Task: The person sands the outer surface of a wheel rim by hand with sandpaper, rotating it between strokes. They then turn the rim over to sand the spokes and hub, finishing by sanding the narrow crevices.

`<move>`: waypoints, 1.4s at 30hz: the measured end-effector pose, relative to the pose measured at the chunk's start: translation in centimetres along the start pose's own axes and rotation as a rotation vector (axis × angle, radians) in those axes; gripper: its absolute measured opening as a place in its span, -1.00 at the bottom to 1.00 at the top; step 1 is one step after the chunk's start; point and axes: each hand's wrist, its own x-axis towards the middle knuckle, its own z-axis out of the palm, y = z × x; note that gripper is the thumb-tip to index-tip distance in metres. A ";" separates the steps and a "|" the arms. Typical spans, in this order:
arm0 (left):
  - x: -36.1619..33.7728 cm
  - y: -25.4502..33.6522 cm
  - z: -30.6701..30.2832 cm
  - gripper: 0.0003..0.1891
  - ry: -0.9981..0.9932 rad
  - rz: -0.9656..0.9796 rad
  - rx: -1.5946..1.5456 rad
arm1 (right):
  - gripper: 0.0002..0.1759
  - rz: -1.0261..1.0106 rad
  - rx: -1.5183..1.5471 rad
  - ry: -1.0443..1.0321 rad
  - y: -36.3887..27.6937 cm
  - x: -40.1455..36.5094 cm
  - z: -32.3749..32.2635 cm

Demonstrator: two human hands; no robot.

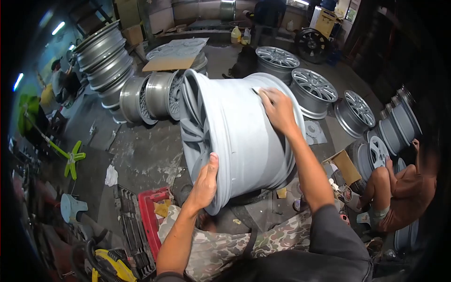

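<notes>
A large grey wheel rim [251,136] lies on its side in front of me, above my lap, its spoked face turned left. My left hand [205,184] is closed on the lip at the near left, thumb pointing up over the edge. On the upper right of the barrel, my right hand [278,109] presses down with bent fingers. Under its fingertips shows the dark edge of a small thin piece, which looks like sandpaper [256,90]; most of it is hidden. The barrel surface is matt and pale, with a few faint marks.
Stacked rims [105,61] stand at the back left, and several spoked rims [314,87] stand to the right. A person [399,192] sits low at the right beside another rim. A red tray [152,211], a green fan [73,157] and a blue stool [73,207] are on the left.
</notes>
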 end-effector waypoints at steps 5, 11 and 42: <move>0.5 -0.4 0.6 -0.08 0.061 0.007 -0.045 | -0.55 0.063 0.020 -0.308 -0.3 8.2 8.4; -0.4 -0.1 -0.1 -0.10 0.012 -0.079 -0.137 | -0.60 -0.210 0.105 -0.075 -8.2 -3.7 1.4; -0.4 -1.7 2.5 -0.23 0.212 -0.035 -0.204 | -0.63 -0.170 -0.494 -0.585 10.1 12.6 4.8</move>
